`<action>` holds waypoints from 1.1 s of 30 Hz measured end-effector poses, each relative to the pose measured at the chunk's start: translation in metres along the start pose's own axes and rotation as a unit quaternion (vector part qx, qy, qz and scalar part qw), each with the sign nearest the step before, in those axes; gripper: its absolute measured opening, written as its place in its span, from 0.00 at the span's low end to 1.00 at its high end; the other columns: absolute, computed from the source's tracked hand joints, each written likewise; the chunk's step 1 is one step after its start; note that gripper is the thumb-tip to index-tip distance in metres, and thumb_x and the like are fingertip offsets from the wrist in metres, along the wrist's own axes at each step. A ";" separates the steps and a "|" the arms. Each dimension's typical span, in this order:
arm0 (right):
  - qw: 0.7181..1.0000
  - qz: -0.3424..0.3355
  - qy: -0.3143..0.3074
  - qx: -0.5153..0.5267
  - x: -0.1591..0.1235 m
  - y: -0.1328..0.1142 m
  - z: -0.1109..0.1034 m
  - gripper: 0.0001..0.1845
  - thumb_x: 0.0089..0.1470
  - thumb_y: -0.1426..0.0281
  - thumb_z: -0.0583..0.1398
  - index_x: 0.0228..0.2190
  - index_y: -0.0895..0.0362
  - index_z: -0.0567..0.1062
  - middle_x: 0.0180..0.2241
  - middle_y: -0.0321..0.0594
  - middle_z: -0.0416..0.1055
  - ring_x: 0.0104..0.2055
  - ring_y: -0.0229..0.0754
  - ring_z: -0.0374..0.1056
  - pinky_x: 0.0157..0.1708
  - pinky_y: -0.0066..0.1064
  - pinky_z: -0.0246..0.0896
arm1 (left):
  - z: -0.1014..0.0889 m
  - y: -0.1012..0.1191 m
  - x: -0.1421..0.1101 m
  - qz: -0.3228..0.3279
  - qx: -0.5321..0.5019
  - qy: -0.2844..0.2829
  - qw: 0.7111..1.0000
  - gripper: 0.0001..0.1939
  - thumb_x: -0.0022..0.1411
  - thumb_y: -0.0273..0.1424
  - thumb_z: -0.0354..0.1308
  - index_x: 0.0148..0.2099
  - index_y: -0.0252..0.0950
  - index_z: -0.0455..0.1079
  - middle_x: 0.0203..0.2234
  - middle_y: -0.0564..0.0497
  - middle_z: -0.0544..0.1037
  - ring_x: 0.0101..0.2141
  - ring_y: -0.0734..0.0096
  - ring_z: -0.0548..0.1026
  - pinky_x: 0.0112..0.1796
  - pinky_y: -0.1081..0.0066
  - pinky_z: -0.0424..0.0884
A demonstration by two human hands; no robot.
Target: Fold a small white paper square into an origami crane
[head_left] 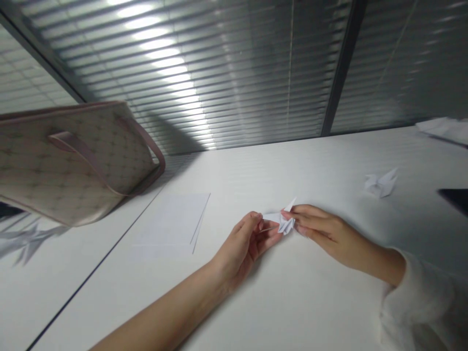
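Between my two hands is a small white folded-paper crane (pixel 287 224), with one thin point sticking up and pleated folds facing me. My left hand (pixel 252 236) pinches its left wing between thumb and fingers, the other fingers curled beneath. From the right, my right hand (pixel 316 222) is closed on the crane's body, fingertips pressed against the folds. Both hands are just above the white table. Part of the paper is hidden behind the fingers. A second white paper crane (pixel 380 183) rests on the table to the right.
Flat white paper sheets (pixel 166 224) lie left of my hands. A patterned handbag (pixel 73 161) stands at the left, near a folded paper piece (pixel 29 241). Blinds (pixel 248 73) rise behind the table (pixel 292 302). Crumpled white paper (pixel 444 129) and a dark object (pixel 455 200) sit far right.
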State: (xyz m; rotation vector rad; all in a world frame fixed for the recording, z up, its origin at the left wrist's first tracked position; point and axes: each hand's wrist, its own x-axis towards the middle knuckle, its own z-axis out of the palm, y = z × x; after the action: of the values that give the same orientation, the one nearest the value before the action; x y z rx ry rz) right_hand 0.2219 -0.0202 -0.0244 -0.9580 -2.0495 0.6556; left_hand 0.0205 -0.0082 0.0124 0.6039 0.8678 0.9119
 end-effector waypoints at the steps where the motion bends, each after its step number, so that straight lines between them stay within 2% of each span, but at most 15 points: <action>1: 1.000 0.002 0.001 0.005 0.000 -0.001 0.000 0.21 0.63 0.69 0.49 0.56 0.48 0.65 0.51 0.42 0.67 0.55 0.43 0.62 0.55 0.38 0.60 | -0.001 0.000 0.000 0.002 0.000 0.001 1.000 0.04 0.61 0.24 0.56 0.32 0.33 0.65 0.27 0.49 0.75 0.32 0.72 0.78 0.45 0.70 0.73; 7: 0.999 0.027 -0.003 0.020 -0.001 -0.003 -0.002 0.21 0.63 0.68 0.50 0.57 0.49 0.63 0.46 0.43 0.67 0.51 0.42 0.65 0.51 0.35 0.62 | -0.002 -0.001 0.003 0.001 -0.002 -0.014 1.000 0.06 0.62 0.23 0.54 0.31 0.33 0.65 0.26 0.52 0.73 0.32 0.74 0.77 0.45 0.71 0.74; 12: 0.999 0.022 -0.001 0.023 0.000 -0.003 -0.002 0.22 0.63 0.69 0.51 0.57 0.48 0.63 0.44 0.41 0.67 0.49 0.40 0.65 0.49 0.33 0.63 | -0.002 0.001 0.002 -0.011 0.013 -0.033 0.999 0.10 0.63 0.24 0.53 0.28 0.32 0.64 0.26 0.52 0.72 0.32 0.74 0.76 0.46 0.70 0.74; 17: 1.000 -0.001 0.018 0.017 -0.002 -0.004 -0.002 0.20 0.62 0.71 0.52 0.54 0.46 0.67 0.48 0.41 0.66 0.53 0.40 0.63 0.53 0.34 0.60 | -0.003 0.002 0.003 -0.011 0.031 -0.035 0.999 0.10 0.63 0.24 0.53 0.28 0.32 0.64 0.26 0.51 0.73 0.33 0.73 0.76 0.46 0.68 0.74; 19: 0.999 0.022 0.037 0.026 -0.003 -0.005 -0.001 0.19 0.61 0.70 0.53 0.52 0.46 0.69 0.49 0.41 0.66 0.54 0.41 0.62 0.53 0.35 0.61 | -0.003 0.002 0.003 -0.011 0.037 -0.038 0.999 0.10 0.64 0.25 0.52 0.28 0.32 0.64 0.27 0.50 0.74 0.33 0.72 0.77 0.46 0.68 0.73; 21: 0.995 0.060 0.062 0.043 -0.003 -0.006 0.000 0.17 0.59 0.68 0.55 0.50 0.46 0.72 0.49 0.42 0.65 0.53 0.42 0.63 0.48 0.32 0.66 | -0.003 0.001 0.003 -0.011 0.037 -0.042 0.998 0.11 0.64 0.26 0.52 0.28 0.32 0.64 0.28 0.49 0.74 0.34 0.71 0.77 0.47 0.67 0.73; 23: 0.990 0.087 0.082 0.071 -0.004 -0.007 0.002 0.16 0.58 0.68 0.57 0.47 0.47 0.74 0.47 0.42 0.65 0.49 0.42 0.66 0.41 0.29 0.70 | -0.003 0.000 0.003 -0.012 0.032 -0.047 0.998 0.11 0.65 0.26 0.52 0.28 0.32 0.64 0.27 0.50 0.74 0.34 0.71 0.77 0.48 0.67 0.72; 25: 0.984 0.097 0.089 0.116 -0.004 -0.008 0.004 0.16 0.57 0.70 0.57 0.47 0.46 0.75 0.46 0.41 0.65 0.41 0.37 0.69 0.36 0.26 0.71 | -0.004 -0.001 0.002 -0.014 0.032 -0.048 0.998 0.10 0.64 0.26 0.52 0.29 0.32 0.64 0.27 0.50 0.74 0.34 0.71 0.77 0.48 0.66 0.72; 28: 0.975 0.100 0.086 0.179 -0.004 -0.008 0.006 0.19 0.57 0.74 0.56 0.47 0.44 0.74 0.46 0.38 0.62 0.30 0.29 0.67 0.32 0.25 0.70 | -0.003 -0.002 0.002 -0.016 0.033 -0.039 0.999 0.09 0.64 0.27 0.53 0.29 0.33 0.63 0.27 0.50 0.74 0.34 0.70 0.77 0.47 0.64 0.73; 33: 0.979 0.083 0.079 0.171 -0.005 -0.008 0.005 0.19 0.59 0.75 0.54 0.47 0.43 0.74 0.47 0.39 0.59 0.29 0.28 0.66 0.32 0.26 0.69 | -0.002 -0.001 0.003 -0.024 0.031 -0.041 0.998 0.09 0.65 0.26 0.51 0.30 0.33 0.63 0.27 0.50 0.75 0.33 0.69 0.77 0.45 0.64 0.74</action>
State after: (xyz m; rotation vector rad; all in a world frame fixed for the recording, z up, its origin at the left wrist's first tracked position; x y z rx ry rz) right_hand 0.2165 -0.0295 -0.0236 -0.9503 -1.6604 0.9532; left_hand 0.0198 -0.0059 0.0093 0.6666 0.8363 0.8131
